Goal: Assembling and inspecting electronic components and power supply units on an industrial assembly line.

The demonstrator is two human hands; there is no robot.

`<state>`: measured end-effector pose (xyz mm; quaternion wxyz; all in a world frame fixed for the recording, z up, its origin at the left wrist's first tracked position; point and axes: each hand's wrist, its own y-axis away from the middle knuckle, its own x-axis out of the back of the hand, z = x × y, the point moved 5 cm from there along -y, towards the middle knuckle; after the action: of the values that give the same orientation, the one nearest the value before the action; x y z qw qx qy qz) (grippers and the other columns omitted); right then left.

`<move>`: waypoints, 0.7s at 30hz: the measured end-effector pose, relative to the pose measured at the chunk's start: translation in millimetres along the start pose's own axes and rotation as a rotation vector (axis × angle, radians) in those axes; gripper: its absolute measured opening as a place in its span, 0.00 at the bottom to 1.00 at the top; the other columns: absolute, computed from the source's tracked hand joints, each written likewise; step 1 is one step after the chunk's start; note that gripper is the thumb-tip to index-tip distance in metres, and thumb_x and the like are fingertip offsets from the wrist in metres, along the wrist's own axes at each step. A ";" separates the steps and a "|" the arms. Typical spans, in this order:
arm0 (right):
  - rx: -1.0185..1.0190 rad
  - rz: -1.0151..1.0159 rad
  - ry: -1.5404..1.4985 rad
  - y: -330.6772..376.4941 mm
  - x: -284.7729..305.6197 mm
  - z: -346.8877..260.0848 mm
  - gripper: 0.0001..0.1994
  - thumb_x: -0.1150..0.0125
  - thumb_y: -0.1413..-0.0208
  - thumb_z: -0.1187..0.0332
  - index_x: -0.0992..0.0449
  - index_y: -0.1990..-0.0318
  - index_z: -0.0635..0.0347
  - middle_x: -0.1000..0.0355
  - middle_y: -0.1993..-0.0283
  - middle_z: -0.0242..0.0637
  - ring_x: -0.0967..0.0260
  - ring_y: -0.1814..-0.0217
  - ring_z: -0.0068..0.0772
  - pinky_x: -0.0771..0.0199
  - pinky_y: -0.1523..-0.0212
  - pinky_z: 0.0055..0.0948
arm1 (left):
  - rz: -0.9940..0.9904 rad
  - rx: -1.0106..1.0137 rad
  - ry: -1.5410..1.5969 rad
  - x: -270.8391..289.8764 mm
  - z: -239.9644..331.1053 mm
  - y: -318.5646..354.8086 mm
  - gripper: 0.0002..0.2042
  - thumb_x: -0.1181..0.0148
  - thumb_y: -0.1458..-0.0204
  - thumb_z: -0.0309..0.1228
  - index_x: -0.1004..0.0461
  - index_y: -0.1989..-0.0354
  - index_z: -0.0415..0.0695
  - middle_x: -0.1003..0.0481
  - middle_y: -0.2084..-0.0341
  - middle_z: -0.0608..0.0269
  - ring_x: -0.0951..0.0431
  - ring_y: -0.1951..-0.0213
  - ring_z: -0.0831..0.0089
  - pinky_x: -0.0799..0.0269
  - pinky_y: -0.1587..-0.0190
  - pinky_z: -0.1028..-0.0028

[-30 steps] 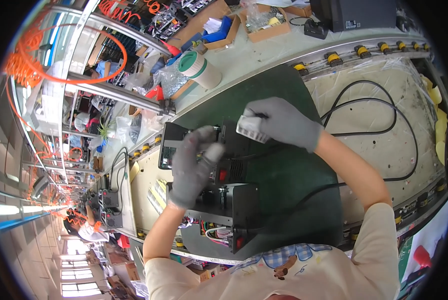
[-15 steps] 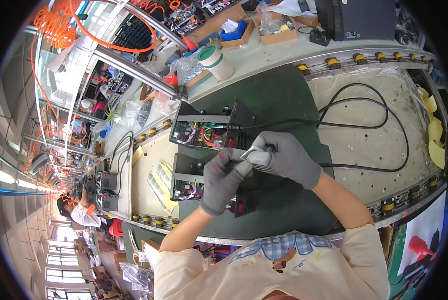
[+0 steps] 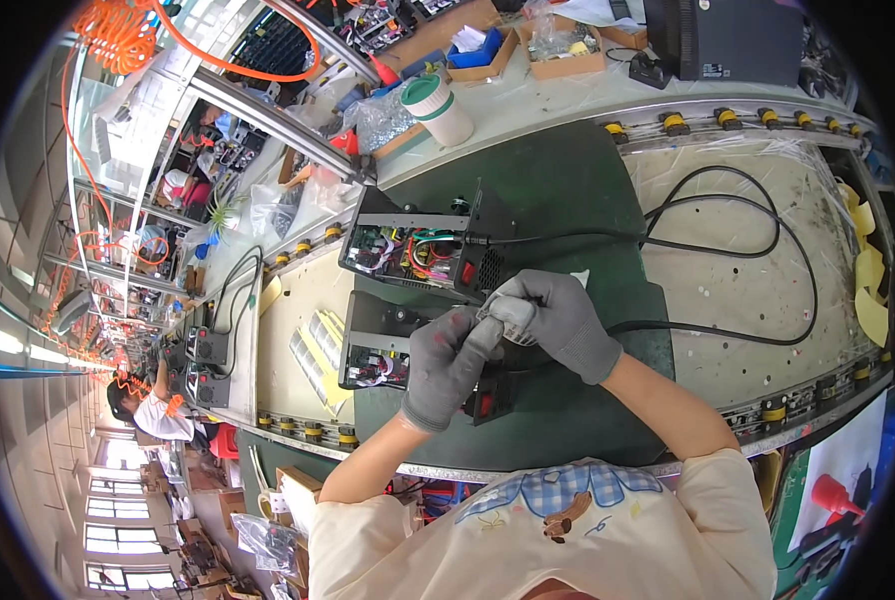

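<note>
While the left hand and right hand, both in grey gloves, meet over the green mat, a small pale ribbed part lies between their fingertips. Taking the part as clock centre, with 12 at the top of the view, the right hand sits near 2 and the left at 8. Right thumb and fingers are clamped on the part; left thumb and fingers are drawn in beside it, but whether they pinch it cannot be told. One opened unit rests at 10 and a second unit at 9, partly masked by the left hand. A black cord runs from the first toward 2. A cup stands at 11.

Handling, in judgement: the part looks light and stiff, probably plastic, with smooth faces that could slip under gloves. Its thin ribs may crack if squeezed; hold is best taken on the solid outer edges, thumb opposite forefinger. Much of it is hidden by the fingers
</note>
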<state>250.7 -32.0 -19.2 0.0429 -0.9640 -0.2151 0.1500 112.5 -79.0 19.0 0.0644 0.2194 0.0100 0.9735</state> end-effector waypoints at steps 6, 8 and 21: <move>0.086 -0.020 0.293 -18.0 26.4 13.7 0.10 0.40 0.48 0.65 0.22 0.68 0.65 0.26 0.75 0.33 0.33 0.74 0.16 0.31 0.71 0.21 | 0.110 -0.115 -0.120 30.0 0.9 -6.3 0.12 0.50 0.42 0.28 0.30 0.52 0.35 0.25 0.68 0.62 0.26 0.65 0.79 0.29 0.59 0.78; -0.084 -0.136 0.340 -21.5 31.0 30.5 0.10 0.40 0.48 0.65 0.22 0.68 0.64 0.25 0.75 0.36 0.32 0.73 0.18 0.31 0.69 0.23 | 0.131 -0.100 -0.096 38.8 -2.5 -9.2 0.13 0.52 0.42 0.26 0.31 0.50 0.34 0.25 0.64 0.60 0.26 0.61 0.77 0.29 0.55 0.77; -0.133 -0.393 0.421 -34.1 14.4 50.7 0.10 0.39 0.50 0.63 0.21 0.67 0.59 0.25 0.74 0.41 0.29 0.73 0.27 0.31 0.68 0.27 | -0.014 -0.154 -0.322 12.6 -11.4 -13.5 0.12 0.51 0.44 0.25 0.28 0.53 0.38 0.23 0.65 0.49 0.20 0.63 0.62 0.27 0.60 0.73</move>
<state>233.9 5.9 -66.3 0.0515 -0.9146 -0.3932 -0.0790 97.9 -63.8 13.4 0.0886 0.3669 -0.0734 0.9231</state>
